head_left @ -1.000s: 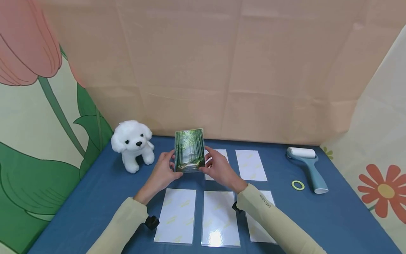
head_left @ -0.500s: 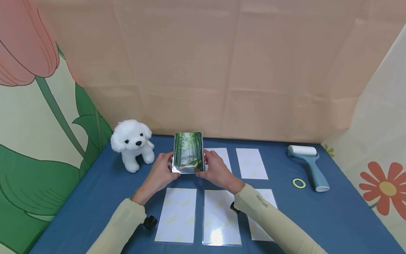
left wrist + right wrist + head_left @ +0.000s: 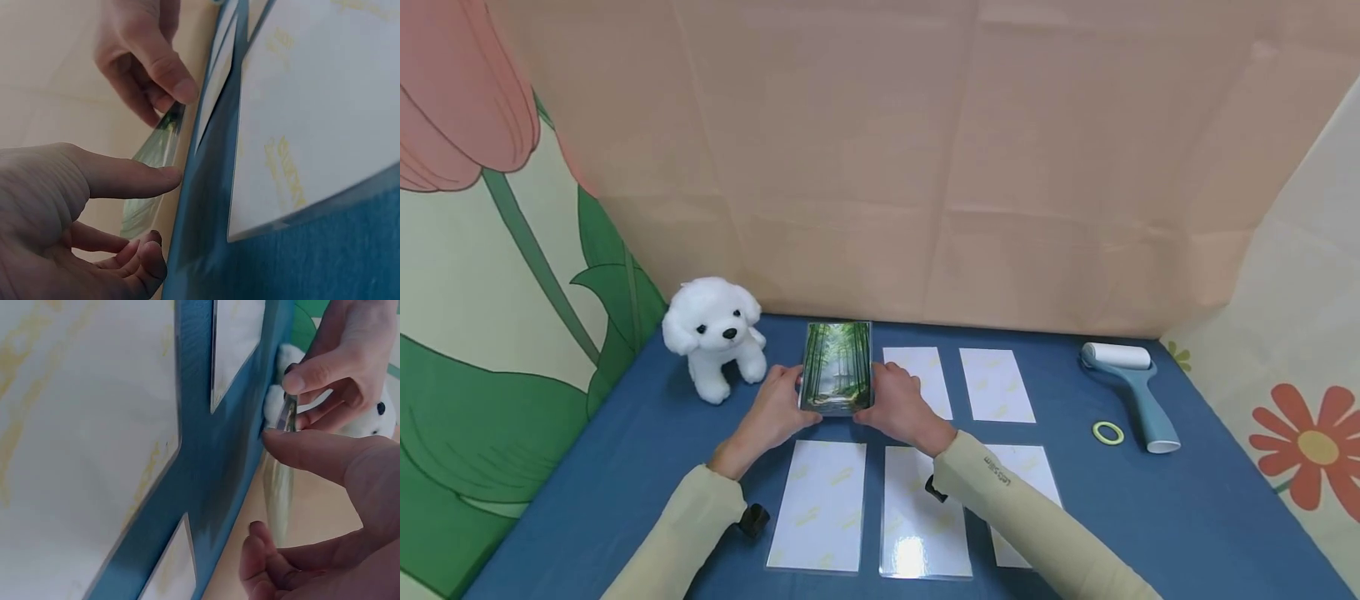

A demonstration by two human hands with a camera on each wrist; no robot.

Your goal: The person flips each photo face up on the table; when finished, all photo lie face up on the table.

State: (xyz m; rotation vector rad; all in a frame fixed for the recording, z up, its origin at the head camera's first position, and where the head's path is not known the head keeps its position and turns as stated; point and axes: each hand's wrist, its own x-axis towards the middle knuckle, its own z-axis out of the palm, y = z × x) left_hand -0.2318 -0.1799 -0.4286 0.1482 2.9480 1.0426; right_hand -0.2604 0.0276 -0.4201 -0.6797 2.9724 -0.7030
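Observation:
A glossy forest photo [image 3: 838, 367], green with tall trunks, is held between my two hands near the far edge of the table. My left hand [image 3: 777, 408] grips its left edge, thumb at the near left corner. On the opposite edge my right hand [image 3: 901, 405] holds it in the same way. The left wrist view shows the photo [image 3: 156, 147] tilted close over the blue cloth, edge nearly side-on. From the right wrist view, the photo's thin edge [image 3: 278, 481] lies between right thumb and fingers.
White sheets with faint yellow marks, such as the front left one [image 3: 817, 507] and the back right one [image 3: 997, 385], lie in two rows. A white plush dog [image 3: 718, 337] sits left. A lint roller [image 3: 1138, 400] and a yellow-green ring [image 3: 1107, 432] lie right.
Both hands have lowered the photo toward the cloth and shifted it slightly left, and it leans back flatter. The back middle sheet shows more fully now.

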